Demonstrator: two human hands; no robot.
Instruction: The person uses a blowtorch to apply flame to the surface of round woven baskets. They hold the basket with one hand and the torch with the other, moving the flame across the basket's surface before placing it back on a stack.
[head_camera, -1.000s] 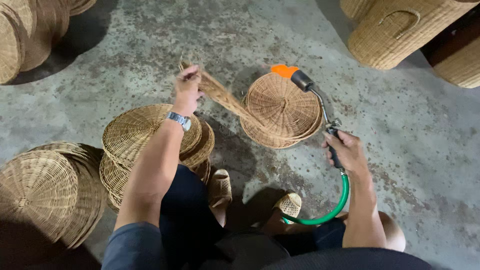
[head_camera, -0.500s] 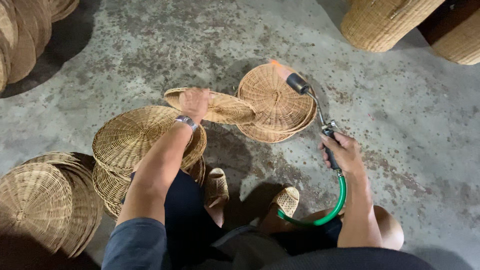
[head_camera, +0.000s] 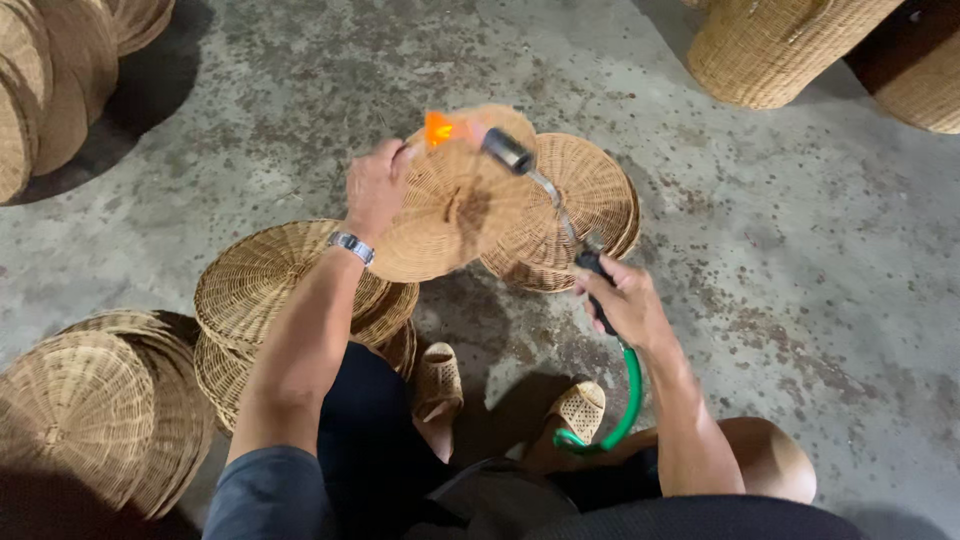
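The left hand (head_camera: 375, 185) is closed on the rim of a round, shallow woven rattan tray (head_camera: 455, 205), holding it up off the concrete floor (head_camera: 800, 300) with its inner face tilted toward the camera; the tray is blurred. The right hand (head_camera: 625, 300) is wrapped tight around the black grip of a gas torch (head_camera: 545, 190) whose thin metal tube runs up to a dark nozzle in front of the tray. At the nozzle, an orange flame (head_camera: 438, 128) shows against the tray's upper edge. A green hose (head_camera: 625, 400) leaves the grip and curls down below the tray, toward the person's lap.

Just behind and to the right of the held tray lies a small pile of similar woven trays (head_camera: 590, 205) on the floor. To the lower left of the held tray stands a taller stack of woven trays (head_camera: 270, 290), and further left another stack (head_camera: 90, 410). Below the held tray the person's feet rest in tan woven sandals (head_camera: 438, 380). Well above and to the right stand tall wicker baskets (head_camera: 780, 50).
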